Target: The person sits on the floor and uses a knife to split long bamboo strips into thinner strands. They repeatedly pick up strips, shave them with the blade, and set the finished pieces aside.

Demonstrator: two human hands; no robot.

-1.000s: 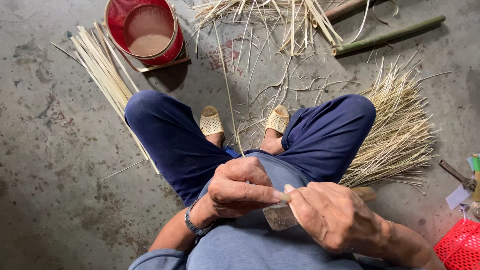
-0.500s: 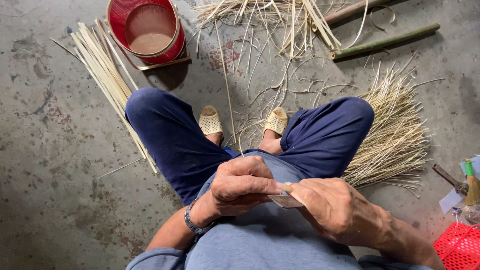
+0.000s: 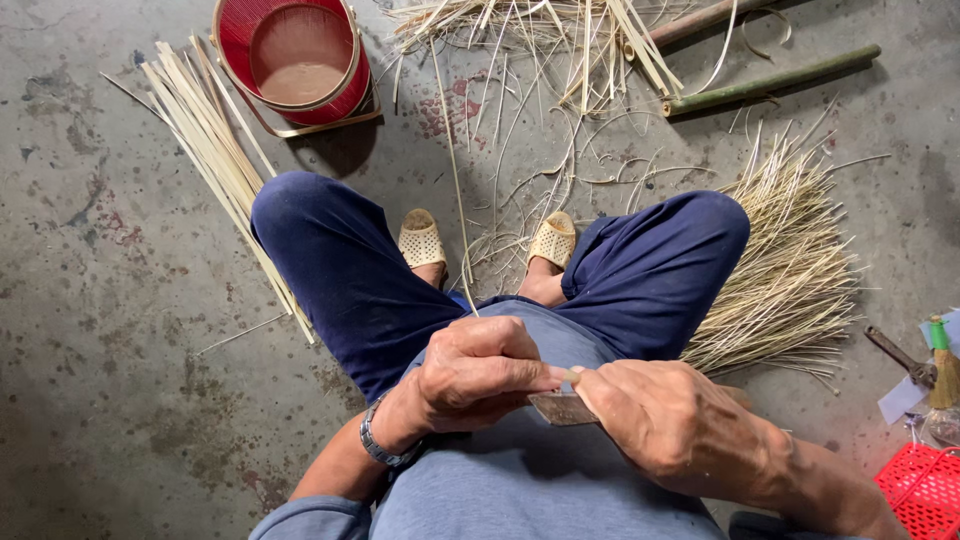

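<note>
Soft even daylight, faint shadows, sharp, no glare.

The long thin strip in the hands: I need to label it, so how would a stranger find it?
Start at the red basket on the floor, then drop to the left hand. One pale strip rises from it between the knees, single and straight, unlike the bundled splints alongside.
</note>
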